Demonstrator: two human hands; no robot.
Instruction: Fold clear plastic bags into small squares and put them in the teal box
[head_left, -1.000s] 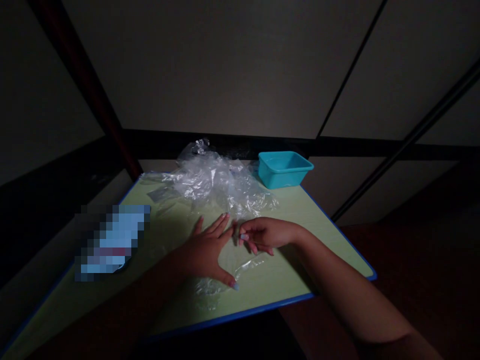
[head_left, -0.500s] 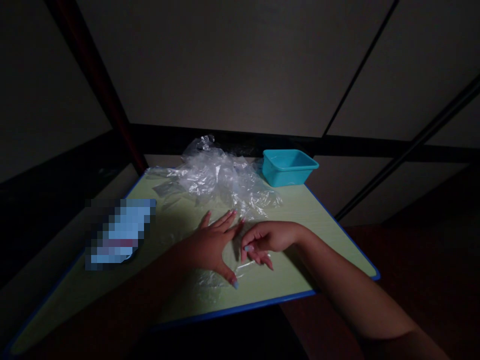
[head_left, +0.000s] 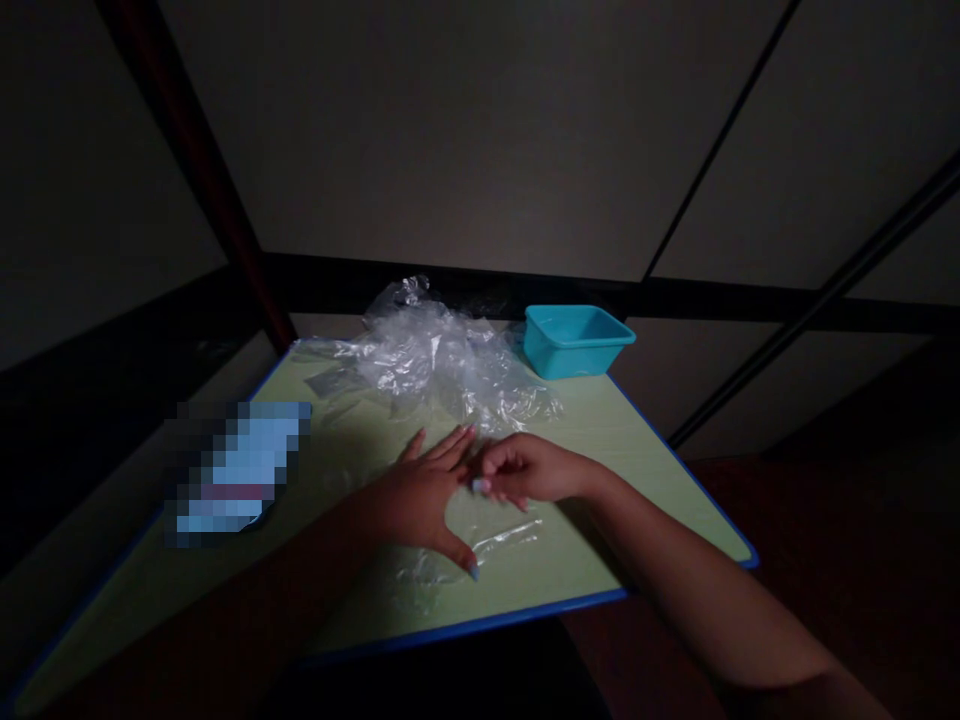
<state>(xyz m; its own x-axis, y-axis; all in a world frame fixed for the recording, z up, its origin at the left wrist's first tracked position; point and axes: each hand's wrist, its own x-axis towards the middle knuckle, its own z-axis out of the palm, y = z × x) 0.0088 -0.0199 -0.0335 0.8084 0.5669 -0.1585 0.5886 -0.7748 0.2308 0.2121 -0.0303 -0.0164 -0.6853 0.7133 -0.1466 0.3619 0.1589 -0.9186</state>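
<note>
My left hand (head_left: 424, 500) lies spread over a flat clear plastic bag (head_left: 495, 545) near the front of the green table (head_left: 585, 540). Close against its fingertips is my right hand (head_left: 529, 468), its fingers curled and thumb pressed toward the index finger. What the right fingers hold, if anything, is too small to tell. A heap of crumpled clear plastic bags (head_left: 435, 355) sits behind both hands.
At the table's back right corner stands a turquoise basket (head_left: 577, 355). A blurred-out, bluish flat object (head_left: 251, 460) lies at the left edge. Dark wall panels rise behind the blue-edged table.
My right hand has moved a little up and left, against the left fingers, and its fingers have curled in more. The left hand stays spread in nearly the same place.
</note>
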